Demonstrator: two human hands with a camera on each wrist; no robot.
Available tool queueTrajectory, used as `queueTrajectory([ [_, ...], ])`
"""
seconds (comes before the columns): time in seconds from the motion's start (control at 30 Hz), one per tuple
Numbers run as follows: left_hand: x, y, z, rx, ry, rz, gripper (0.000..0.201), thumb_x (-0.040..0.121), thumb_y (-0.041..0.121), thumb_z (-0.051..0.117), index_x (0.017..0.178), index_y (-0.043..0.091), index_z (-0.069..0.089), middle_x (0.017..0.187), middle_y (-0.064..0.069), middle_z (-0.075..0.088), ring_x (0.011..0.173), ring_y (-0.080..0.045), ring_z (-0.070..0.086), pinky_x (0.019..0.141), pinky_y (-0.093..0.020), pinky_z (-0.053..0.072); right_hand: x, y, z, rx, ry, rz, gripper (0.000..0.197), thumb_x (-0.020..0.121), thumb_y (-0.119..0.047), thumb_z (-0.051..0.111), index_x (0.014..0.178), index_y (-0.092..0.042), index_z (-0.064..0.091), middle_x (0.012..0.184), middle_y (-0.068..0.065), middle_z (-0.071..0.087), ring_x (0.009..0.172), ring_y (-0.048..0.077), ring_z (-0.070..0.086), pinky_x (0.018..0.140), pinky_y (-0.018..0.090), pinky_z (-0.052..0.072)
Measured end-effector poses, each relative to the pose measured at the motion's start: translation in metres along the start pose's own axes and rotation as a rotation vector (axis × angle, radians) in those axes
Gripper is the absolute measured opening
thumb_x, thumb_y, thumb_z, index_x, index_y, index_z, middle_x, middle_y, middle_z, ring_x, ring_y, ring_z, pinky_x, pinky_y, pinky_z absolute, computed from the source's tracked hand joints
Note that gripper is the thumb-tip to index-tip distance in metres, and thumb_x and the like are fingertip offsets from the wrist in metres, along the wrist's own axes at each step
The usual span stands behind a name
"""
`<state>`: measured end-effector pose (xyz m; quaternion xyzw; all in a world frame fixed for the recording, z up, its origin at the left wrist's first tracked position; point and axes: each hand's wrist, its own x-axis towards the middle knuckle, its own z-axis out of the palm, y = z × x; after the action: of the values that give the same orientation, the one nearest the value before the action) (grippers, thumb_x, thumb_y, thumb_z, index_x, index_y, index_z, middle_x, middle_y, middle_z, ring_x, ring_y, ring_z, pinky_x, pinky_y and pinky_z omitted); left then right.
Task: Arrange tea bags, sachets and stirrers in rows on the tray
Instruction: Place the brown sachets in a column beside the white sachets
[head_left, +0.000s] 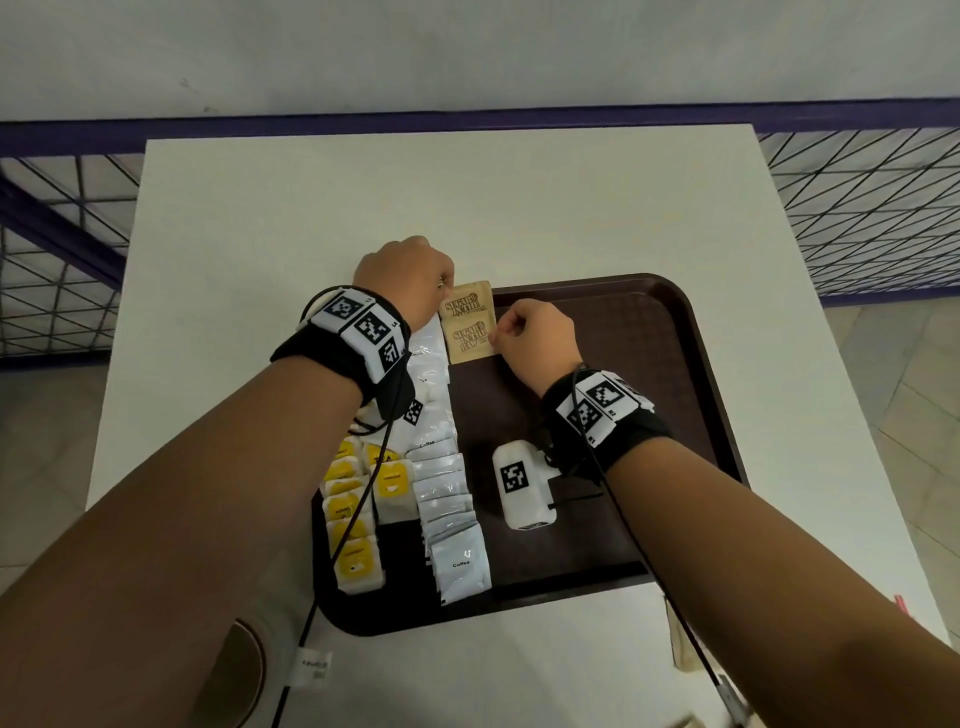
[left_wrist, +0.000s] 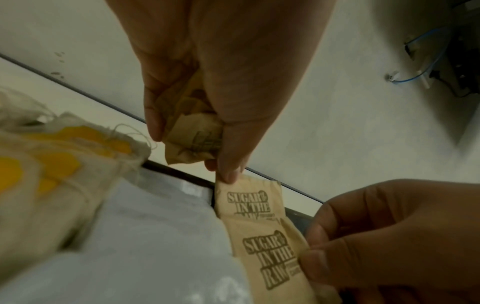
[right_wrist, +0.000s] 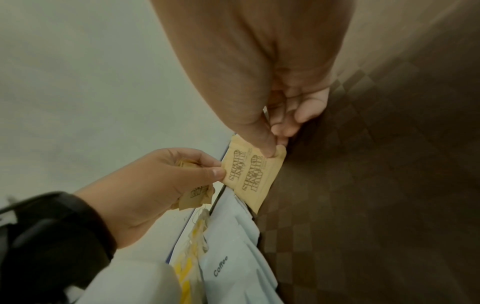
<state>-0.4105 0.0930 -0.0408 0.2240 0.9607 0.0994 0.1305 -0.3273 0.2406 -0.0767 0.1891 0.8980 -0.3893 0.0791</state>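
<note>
A dark brown tray lies on a white table. Two brown sugar sachets overlap at its far left: the upper one and the lower one. My left hand grips a crumpled bunch of sugar sachets in its palm, and its thumb presses the upper sachet's corner. My right hand pinches the lower sachet's right edge. White coffee sachets form a row on the tray, with yellow tea bags to their left.
The tray's right half is bare brown surface. A purple-framed wire mesh fence surrounds the table on the left, right and far sides. A beige object lies at the table's near right edge.
</note>
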Motion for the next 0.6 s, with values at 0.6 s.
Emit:
queueTrajectory([
  [0.6, -0.045, 0.013, -0.013, -1.316, 0.196, -0.127, 0.021, 0.087, 0.012, 0.061, 0.107, 0.019, 0.067, 0.089, 0.0, 0.066, 0.088, -0.019, 0.064, 0.093, -0.042, 0.052, -0.047, -0.013, -0.026, 0.598, -0.018, -0.044, 0.015, 0.089, -0.018, 0.061, 0.103, -0.013, 0.059, 0.085, 0.0, 0.061, 0.077, 0.011, 0.059, 0.073, 0.031, 0.055],
])
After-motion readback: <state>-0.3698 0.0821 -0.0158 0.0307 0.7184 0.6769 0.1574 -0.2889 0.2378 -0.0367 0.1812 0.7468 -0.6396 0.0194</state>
